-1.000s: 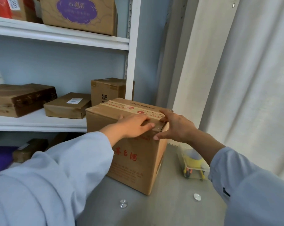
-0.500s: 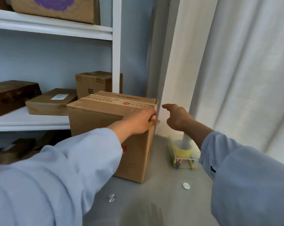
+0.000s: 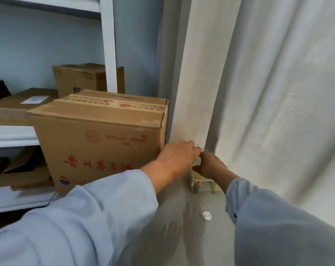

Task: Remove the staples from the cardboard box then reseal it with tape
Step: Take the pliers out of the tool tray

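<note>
The cardboard box (image 3: 97, 139) with red print stands on the grey table, its top flaps closed under printed tape; small metal staples (image 3: 157, 123) sit at its front corners. My left hand (image 3: 177, 158) hovers low beside the box's right side, and a tiny shiny staple (image 3: 197, 145) shows at its fingertips. My right hand (image 3: 211, 167) curls over the rim of a clear container (image 3: 203, 186) that holds a yellow tape roll, mostly hidden by the hand. The two hands nearly touch above the container.
A white shelf unit (image 3: 107, 45) behind the box carries other cardboard boxes (image 3: 82, 79). A pale curtain (image 3: 268, 93) hangs along the right. A round metal disc (image 3: 206, 215) lies on the grey table (image 3: 182, 237) near me.
Both hands left the box's top corner and dropped down to the right, to the clear container. My view swung right and lower.
</note>
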The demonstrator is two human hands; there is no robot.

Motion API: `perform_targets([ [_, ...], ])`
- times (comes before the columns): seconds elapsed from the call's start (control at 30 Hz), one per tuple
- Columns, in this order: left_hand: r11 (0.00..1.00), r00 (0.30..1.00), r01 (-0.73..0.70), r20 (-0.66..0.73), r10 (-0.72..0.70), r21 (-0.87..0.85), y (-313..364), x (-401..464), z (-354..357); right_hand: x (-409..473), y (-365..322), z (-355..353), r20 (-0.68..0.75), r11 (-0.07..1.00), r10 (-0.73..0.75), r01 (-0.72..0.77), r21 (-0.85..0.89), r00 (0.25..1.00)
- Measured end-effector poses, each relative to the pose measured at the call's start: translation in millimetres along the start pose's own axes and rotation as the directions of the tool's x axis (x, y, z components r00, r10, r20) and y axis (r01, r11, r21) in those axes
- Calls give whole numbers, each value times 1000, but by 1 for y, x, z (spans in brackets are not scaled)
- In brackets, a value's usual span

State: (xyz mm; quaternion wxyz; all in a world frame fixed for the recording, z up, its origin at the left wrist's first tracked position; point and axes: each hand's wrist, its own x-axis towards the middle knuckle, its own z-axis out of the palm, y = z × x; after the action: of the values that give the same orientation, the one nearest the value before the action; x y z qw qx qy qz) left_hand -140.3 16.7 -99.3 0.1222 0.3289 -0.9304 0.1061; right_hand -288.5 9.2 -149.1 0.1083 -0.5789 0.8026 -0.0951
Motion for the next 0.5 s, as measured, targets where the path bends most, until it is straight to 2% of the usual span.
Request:
perform_targets([
  [0.1, 926, 947, 270, 248, -206, -262, -2, 12, 25, 9, 11, 13, 33, 996, 93, -93, -3, 995],
  [0.2, 806, 901, 396, 357, -248, -440, -6, 18, 41, 7, 12, 27, 129, 991, 129, -125, -36, 983],
  [0.37, 637, 848, 520, 432, -307, -569, -5, 17, 56, -5, 11, 40, 76, 975, 98, -81, -207, 992],
  [0.5, 444, 744, 667, 562, -361, -598, -1, 5, 86, -32, 5, 45, 91, 974, 43, -21, -225, 995],
])
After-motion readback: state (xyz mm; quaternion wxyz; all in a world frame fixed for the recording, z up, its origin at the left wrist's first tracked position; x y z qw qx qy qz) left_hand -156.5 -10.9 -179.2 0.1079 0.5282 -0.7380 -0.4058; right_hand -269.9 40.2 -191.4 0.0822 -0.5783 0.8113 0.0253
